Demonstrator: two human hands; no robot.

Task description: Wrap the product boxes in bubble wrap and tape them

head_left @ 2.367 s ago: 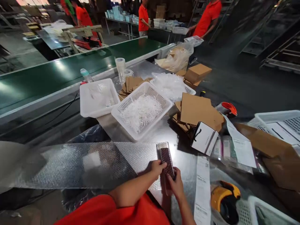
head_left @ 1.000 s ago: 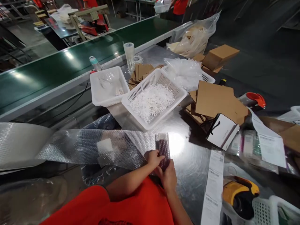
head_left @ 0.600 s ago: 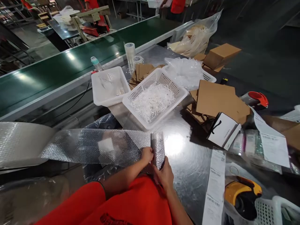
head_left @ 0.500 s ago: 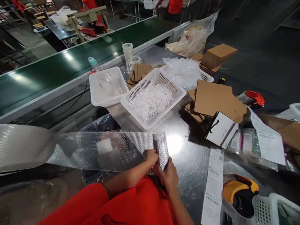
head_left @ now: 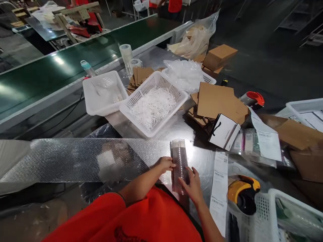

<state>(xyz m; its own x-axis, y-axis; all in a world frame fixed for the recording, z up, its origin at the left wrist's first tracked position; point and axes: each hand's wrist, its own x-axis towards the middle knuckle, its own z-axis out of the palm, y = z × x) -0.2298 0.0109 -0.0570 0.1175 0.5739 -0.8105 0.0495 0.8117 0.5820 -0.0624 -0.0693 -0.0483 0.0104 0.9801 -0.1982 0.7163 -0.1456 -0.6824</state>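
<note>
A long strip of clear bubble wrap (head_left: 83, 156) stretches from the left across to the steel table. Its right end is folded around a flat, dark-looking bundle (head_left: 179, 164) whose contents I cannot make out. My left hand (head_left: 165, 164) grips the wrap at the bundle's left edge, fingers pointing right. My right hand (head_left: 194, 186) is spread at the bundle's lower right side, with thumb and fingers apart and the thumb touching the wrap.
White baskets, one with paper shred (head_left: 153, 106) and one shallower (head_left: 103, 92), stand ahead. Flattened cardboard (head_left: 217, 102), a white paper bag (head_left: 223, 132), a label strip (head_left: 219, 191) and a yellow-black tape dispenser (head_left: 243, 193) lie rightward. A green conveyor (head_left: 83, 57) runs behind.
The bundle now lies flatter on the table, with the wrap folded over it. My right hand has opened from its hold on the bundle's edge. The view has swung slightly right.
</note>
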